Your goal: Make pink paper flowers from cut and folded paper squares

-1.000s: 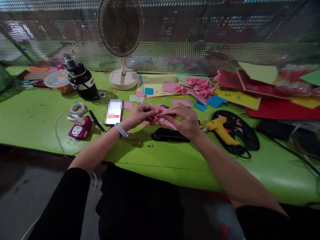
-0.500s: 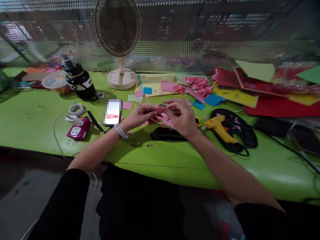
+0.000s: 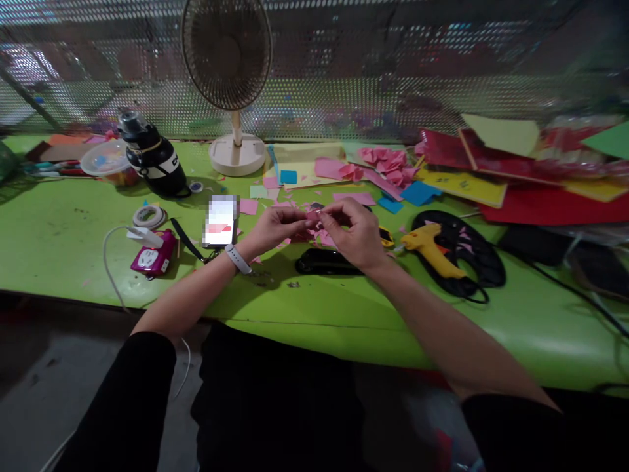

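Left hand (image 3: 278, 227): I saw its fingertips narrowed, pinching the left side of a small pink piece (image 3: 313, 215);
Right hand (image 3: 358, 233): I saw thumb and fingers pinching the right side;
Pink piece: between the 2 hands, over pink scraps (image 3: 325, 240) on the green table (image 3: 275, 301);
Black object (image 3: 322, 262): on the near side of the scraps;
Glue gun (image 3: 435, 250): yellow, it lay to the right;
Phone (image 3: 221, 221): it lay left of the left hand

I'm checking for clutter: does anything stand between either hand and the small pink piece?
Nothing visible does: the left hand and right hand both have fingertips on the pink piece. The pink scraps and black oblong object appear below it, not between.
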### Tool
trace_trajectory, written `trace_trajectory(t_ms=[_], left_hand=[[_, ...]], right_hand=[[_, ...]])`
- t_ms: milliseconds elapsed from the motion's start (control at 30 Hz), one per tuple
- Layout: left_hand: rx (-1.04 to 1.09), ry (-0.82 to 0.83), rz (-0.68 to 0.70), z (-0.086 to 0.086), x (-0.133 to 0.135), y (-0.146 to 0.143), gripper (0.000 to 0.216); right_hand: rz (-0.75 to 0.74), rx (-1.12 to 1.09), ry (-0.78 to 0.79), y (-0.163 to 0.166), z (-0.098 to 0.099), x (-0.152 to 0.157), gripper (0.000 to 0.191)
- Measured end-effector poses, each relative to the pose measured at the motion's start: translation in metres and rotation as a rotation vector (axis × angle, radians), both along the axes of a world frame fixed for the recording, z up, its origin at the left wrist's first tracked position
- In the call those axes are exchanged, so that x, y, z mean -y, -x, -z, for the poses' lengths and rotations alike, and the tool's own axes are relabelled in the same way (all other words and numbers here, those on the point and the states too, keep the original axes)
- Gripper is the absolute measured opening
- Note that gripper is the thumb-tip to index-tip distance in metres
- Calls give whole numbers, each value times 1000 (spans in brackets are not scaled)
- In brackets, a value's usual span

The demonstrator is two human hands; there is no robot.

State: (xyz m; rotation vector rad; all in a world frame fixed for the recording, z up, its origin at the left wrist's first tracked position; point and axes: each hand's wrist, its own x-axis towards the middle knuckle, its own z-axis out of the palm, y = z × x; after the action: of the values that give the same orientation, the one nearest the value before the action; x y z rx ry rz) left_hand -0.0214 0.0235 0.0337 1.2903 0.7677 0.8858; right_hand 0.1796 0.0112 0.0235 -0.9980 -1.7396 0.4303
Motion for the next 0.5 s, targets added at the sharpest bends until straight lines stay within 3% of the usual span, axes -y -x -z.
trace_trajectory(t_ms=[500], left_hand=[[12, 59, -16, -1, 0, -3, 26]], right_hand=[[-20, 28, -29, 0, -2, -1, 22]])
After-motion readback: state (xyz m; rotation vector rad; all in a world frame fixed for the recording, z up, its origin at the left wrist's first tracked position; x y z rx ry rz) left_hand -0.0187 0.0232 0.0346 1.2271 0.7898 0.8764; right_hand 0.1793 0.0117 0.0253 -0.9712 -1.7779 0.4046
